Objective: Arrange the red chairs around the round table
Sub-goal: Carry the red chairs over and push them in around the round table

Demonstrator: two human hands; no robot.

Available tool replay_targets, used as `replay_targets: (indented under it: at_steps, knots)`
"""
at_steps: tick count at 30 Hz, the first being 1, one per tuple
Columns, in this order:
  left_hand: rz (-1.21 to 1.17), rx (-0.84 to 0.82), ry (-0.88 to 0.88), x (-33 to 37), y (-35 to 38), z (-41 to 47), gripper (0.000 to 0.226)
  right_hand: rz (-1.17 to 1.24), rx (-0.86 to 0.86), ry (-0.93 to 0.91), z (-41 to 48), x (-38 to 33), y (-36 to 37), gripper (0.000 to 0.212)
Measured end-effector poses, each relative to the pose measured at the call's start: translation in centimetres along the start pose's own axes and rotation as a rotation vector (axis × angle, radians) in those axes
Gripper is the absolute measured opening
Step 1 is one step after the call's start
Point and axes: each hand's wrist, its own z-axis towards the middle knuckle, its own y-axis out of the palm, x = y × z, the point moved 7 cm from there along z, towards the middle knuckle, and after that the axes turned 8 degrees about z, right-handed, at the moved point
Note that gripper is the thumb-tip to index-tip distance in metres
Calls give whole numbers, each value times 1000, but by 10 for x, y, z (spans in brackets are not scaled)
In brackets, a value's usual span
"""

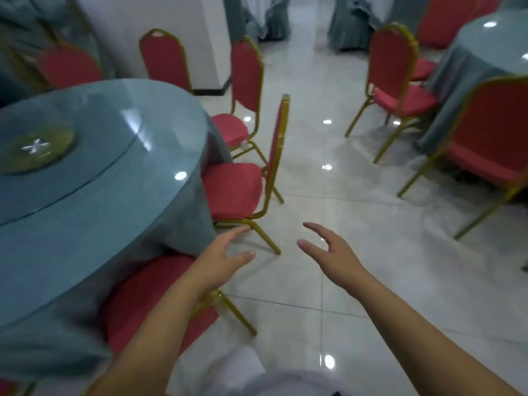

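A round table (94, 212) with a teal cloth and a glass top fills the left side. Several red chairs with gold frames stand around its right edge. The nearest chair (154, 298) is tucked under the cloth just below my left arm. A second chair (233, 190) stands ahead with its back seen edge-on, and a third (245, 81) stands beyond it. My left hand (221, 252) reaches forward with relaxed fingers and holds nothing. My right hand (328, 250) is stretched out beside it, fingers spread, also empty. Both hands hover over the floor, short of the second chair.
A second teal table (485, 52) with red chairs (397, 75) stands at the right. A white pillar (160, 24) rises behind the near table. Glossy white floor tiles (343, 181) form an aisle between the two tables. A green disc (37, 150) lies at the near table's middle.
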Motion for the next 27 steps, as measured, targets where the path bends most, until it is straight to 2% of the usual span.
replay_targets:
  at_steps: [3,8,14,20,27]
  knots:
    - [90,-176,205,64,48,55,46,12,205,20,-8,7,-80,51]
    - [212,-423,340,142,121,138,53,-35,475,94,-30,33,-194,52]
    - [304,-455,532,247,177,253,59,-60,753,163,-10,41,-317,52]
    - [206,-553,589,341,215,357,62,-90,798,223,59,22,-402,54]
    - [227,-569,654,438,270,453,56,-51,966,277,88,40,-485,58]
